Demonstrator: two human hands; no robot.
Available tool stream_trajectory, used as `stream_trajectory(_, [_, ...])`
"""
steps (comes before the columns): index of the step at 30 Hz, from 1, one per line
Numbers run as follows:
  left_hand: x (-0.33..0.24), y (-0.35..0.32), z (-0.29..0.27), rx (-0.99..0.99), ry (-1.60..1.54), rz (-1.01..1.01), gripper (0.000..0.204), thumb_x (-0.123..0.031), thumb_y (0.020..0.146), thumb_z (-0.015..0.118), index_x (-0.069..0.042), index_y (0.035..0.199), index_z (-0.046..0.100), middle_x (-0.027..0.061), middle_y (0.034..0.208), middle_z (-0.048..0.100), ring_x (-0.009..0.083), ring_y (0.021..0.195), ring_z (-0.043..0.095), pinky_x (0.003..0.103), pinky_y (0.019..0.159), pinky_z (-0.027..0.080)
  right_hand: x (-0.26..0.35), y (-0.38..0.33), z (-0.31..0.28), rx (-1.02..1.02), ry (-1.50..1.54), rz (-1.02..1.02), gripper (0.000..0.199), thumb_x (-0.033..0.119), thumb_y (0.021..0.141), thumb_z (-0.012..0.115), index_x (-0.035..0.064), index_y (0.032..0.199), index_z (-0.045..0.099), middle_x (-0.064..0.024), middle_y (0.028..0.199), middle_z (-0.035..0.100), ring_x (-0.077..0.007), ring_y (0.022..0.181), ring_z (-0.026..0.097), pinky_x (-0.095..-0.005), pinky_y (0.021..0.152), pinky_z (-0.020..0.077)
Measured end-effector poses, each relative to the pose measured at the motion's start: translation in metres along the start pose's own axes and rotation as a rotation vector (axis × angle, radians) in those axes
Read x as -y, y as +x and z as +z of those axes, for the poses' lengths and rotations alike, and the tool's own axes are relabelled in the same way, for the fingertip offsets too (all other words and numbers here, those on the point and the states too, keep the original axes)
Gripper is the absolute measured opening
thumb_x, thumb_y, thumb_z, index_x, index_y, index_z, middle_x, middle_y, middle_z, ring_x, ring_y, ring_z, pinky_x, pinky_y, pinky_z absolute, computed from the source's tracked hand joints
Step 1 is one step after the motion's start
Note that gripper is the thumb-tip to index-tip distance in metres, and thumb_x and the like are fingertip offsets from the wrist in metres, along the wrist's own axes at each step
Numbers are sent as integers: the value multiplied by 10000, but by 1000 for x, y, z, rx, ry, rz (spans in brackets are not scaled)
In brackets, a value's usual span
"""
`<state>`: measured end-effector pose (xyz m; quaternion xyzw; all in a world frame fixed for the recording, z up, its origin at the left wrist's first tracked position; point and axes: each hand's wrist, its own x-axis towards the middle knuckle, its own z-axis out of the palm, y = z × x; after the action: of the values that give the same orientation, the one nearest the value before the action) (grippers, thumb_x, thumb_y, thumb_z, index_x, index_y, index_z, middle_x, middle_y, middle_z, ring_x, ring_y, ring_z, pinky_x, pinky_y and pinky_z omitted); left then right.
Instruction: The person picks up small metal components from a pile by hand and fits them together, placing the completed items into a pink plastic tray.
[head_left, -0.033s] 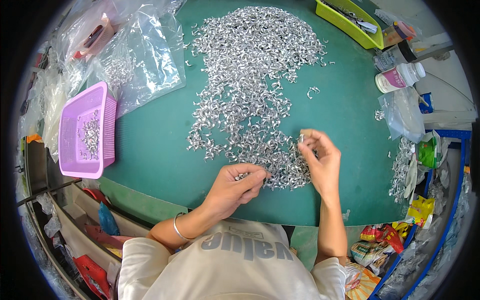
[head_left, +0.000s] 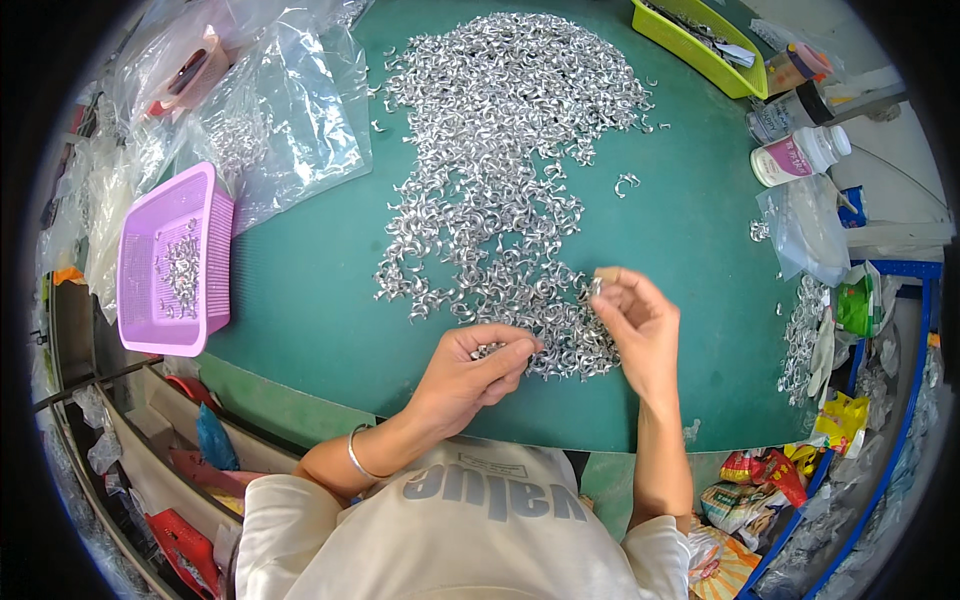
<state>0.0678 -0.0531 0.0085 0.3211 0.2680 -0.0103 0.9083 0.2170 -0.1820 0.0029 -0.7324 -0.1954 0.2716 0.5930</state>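
Observation:
A big heap of small, curved, silvery metal pieces [head_left: 490, 150] spreads over the green tabletop [head_left: 320, 270] and trails down toward me. At its near edge, my left hand [head_left: 478, 368] is closed around several of these pieces; some show in the curl of its fingers, and thumb and forefinger meet at the tip. Just to the right, my right hand [head_left: 642, 325] pinches a curved metal piece [head_left: 597, 287] between thumb and fingertips, slightly above the heap. Its other fingers are curled, and what lies under them is hidden.
A purple plastic basket [head_left: 222, 270] with some metal pieces stands at the left, beside clear plastic bags [head_left: 300, 110]. At far right are a yellow-green tray [head_left: 690, 45], a white bottle [head_left: 785, 160] and a smaller pile of pieces [head_left: 800, 340]. Drawers flank my left side.
My right hand has shifted slightly down and to the left, with its fingertips nearer the heap. My left hand stays almost where it was, still closed on its pieces.

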Motion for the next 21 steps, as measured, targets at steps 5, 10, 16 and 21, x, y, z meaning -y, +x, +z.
stream_trajectory(5, [-5,3,11,-92,362,263,201,-27,789,594,6,987,608,-8,639,510,53,545,442,184,466,342,15,-32,9,216,463,208,243,-95,775,561,-61,1014,532,-97,903,600,-133,804,595,-240,722,484])
stream_trajectory(10, [-11,3,13,0,569,356,197,-13,747,627,2,943,641,40,781,612,80,692,527,224,652,433,23,-42,16,253,487,143,183,-101,785,543,-64,960,507,-110,879,599,-152,794,596,-262,712,492])
stream_trajectory(16, [-9,2,9,23,593,383,169,-4,733,639,2,901,651,56,809,628,87,711,529,228,667,431,29,-47,18,242,381,97,145,-91,791,544,-48,926,509,-92,850,592,-127,764,587,-239,669,482])
stream_trajectory(21, [-14,-1,12,31,598,394,146,-3,733,638,5,879,647,35,749,601,72,685,511,216,636,420,36,-50,19,216,357,130,157,-100,782,552,-47,924,507,-83,849,581,-111,746,570,-227,637,475])
